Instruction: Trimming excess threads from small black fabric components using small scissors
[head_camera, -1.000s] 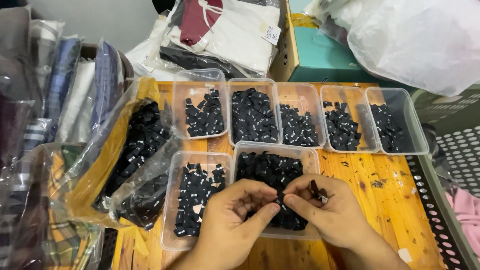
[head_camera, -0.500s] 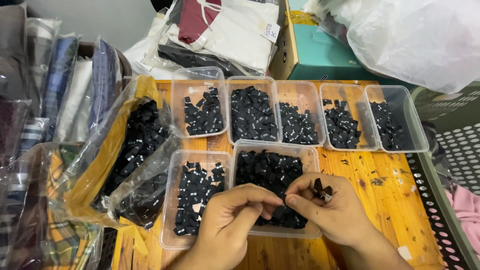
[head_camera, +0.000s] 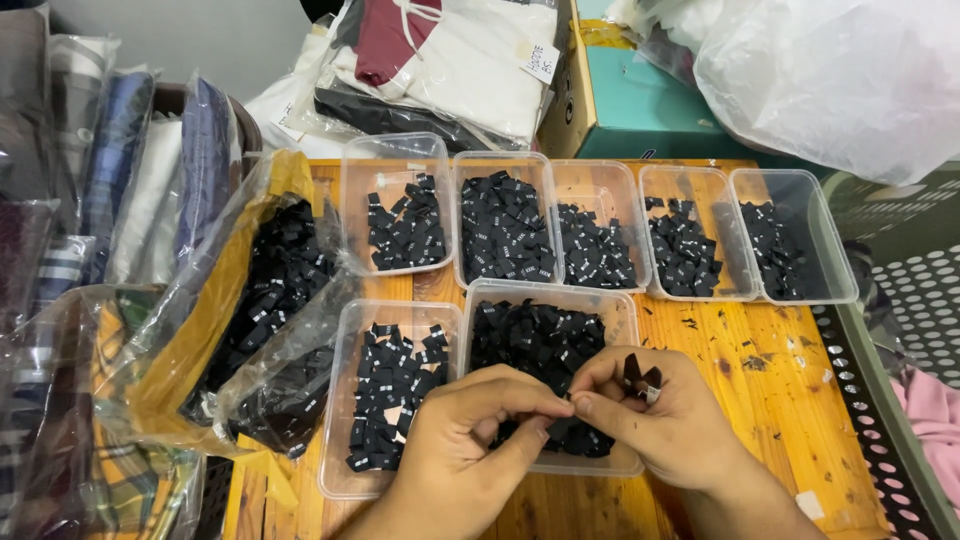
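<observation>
Fingertips of my left hand (head_camera: 470, 440) and right hand (head_camera: 655, 425) meet over the near tub (head_camera: 620, 310) of black labels (head_camera: 540, 335), pinched shut on one label I can barely see; spare labels (head_camera: 640, 375) sit tucked in my right fingers. I judge I'm sorting. Next calls for dropping it in the matching far tub (head_camera: 395, 150), left of four others

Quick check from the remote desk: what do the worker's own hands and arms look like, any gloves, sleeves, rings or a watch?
Both are bare. The left hand and the right hand wear no gloves, and no rings show on the visible fingers. The forearms are uncovered down to the frame edge: no sleeve, watch or band in view. Nails look short and unpainted.
</observation>
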